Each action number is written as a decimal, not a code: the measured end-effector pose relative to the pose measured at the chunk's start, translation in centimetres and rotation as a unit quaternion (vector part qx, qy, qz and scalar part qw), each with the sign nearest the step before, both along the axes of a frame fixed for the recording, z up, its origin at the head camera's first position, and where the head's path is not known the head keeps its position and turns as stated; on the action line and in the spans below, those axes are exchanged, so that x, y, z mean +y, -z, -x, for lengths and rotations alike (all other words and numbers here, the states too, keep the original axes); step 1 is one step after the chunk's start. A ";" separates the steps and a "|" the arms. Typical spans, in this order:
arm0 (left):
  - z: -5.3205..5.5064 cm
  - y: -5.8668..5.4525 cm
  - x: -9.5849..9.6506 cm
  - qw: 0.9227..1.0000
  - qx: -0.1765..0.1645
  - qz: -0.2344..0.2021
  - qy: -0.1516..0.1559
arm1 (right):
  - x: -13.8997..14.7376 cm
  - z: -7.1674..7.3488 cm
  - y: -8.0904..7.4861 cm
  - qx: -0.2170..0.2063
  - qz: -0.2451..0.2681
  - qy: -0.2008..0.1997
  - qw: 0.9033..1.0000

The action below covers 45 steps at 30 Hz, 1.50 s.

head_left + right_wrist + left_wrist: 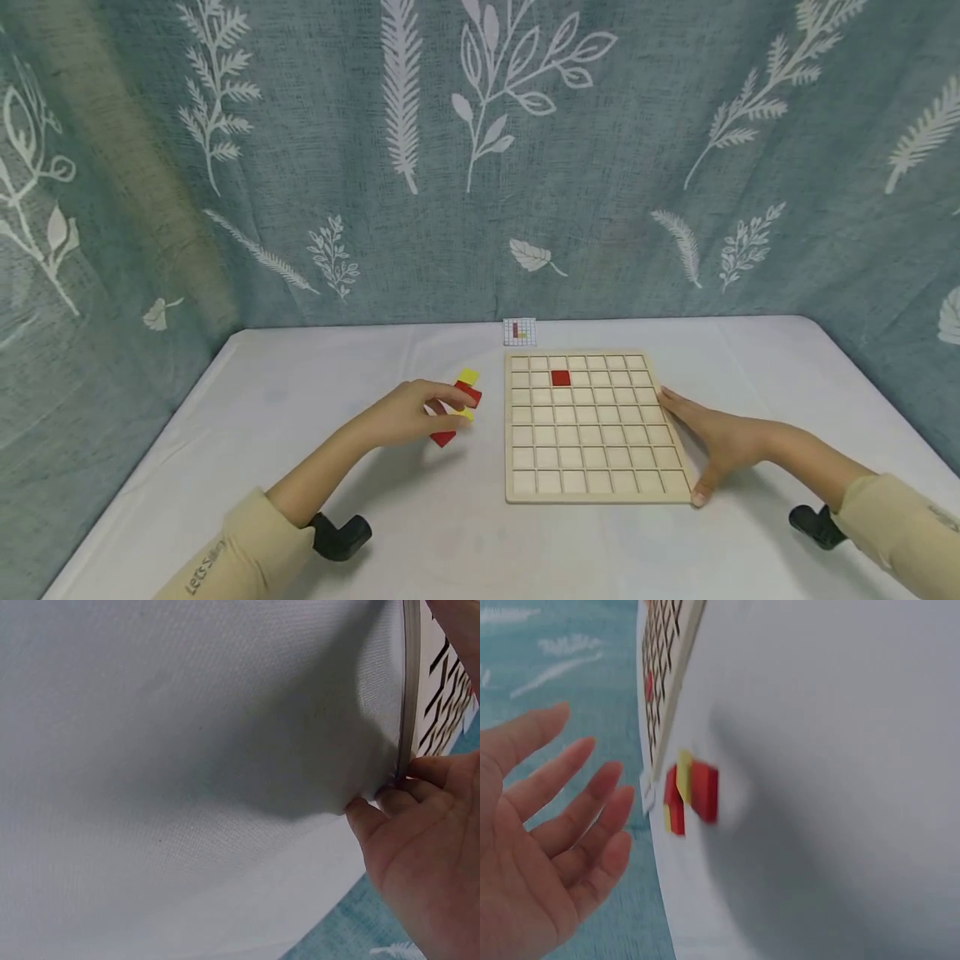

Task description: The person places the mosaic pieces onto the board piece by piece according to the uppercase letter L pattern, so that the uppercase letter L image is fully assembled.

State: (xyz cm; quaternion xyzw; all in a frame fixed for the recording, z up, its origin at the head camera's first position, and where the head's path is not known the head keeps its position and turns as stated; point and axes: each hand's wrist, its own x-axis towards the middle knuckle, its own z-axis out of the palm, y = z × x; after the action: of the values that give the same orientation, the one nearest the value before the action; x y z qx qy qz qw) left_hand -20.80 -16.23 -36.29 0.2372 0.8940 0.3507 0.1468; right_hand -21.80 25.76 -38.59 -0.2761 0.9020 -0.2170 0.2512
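A wooden grid board (pixel 572 497) lies on the white table, with one red square tile (pixel 560 378) in a cell of its upper part. To its left is a small group of red and yellow tiles (pixel 442 437). My left hand (pixel 408 412) is over that group with its fingers spread and holds nothing. In the left wrist view, those loose tiles (pixel 705 791) show apart from the fingertips. Along the board's right side, my right hand (pixel 723 442) touches the edge, its thumb at the near right corner. The right wrist view shows other fingertips (pixel 363 815) down by the board's edge.
Behind the board lies a small card (pixel 519 332) printed with a grid and coloured squares. A blue-green curtain (pixel 450 250) with white leaf prints hangs behind the table (pixel 360 358). Black devices (pixel 341 537) stick out beneath both sleeves.
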 end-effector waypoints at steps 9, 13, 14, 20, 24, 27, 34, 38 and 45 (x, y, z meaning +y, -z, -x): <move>0.3 0.5 -2.1 0.998 0.008 0.020 -0.053 | 0.3 0.0 0.0 -0.005 0.000 0.005 1.000; 1.2 1.4 -2.7 0.998 -0.014 0.030 -0.061 | 0.4 0.1 0.0 -0.008 0.002 0.006 1.000; 1.3 1.6 -2.8 0.998 -0.014 0.035 -0.056 | 0.4 0.1 0.0 -0.009 0.003 0.006 1.000; 1.9 2.6 -3.2 0.999 0.001 0.039 -0.014 | 0.3 0.1 -0.2 -0.010 0.002 0.001 1.000; 1.9 3.1 -3.3 0.999 0.021 0.030 0.005 | 0.3 0.1 -0.1 -0.009 0.003 0.000 1.000; 1.7 3.4 -3.2 0.999 0.033 0.027 0.017 | 0.3 0.1 0.0 -0.009 0.003 -0.002 1.000; 1.2 3.7 -3.4 0.998 0.059 0.031 0.007 | 0.2 0.2 0.1 -0.006 -0.004 -0.008 1.000; 1.0 3.9 -3.7 0.998 0.050 0.033 -0.010 | 0.1 0.2 0.0 -0.004 -0.006 -0.005 1.000; 0.9 4.1 -4.0 0.999 0.033 0.020 -0.020 | 0.1 0.1 -0.3 -0.004 -0.005 -0.004 1.000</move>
State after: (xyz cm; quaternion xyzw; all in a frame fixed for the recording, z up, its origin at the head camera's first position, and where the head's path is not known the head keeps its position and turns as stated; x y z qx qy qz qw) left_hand -21.74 -20.24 -40.36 0.2280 0.9097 0.3274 0.1155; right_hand -21.91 25.84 -38.33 -0.2772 0.9009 -0.2132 0.2569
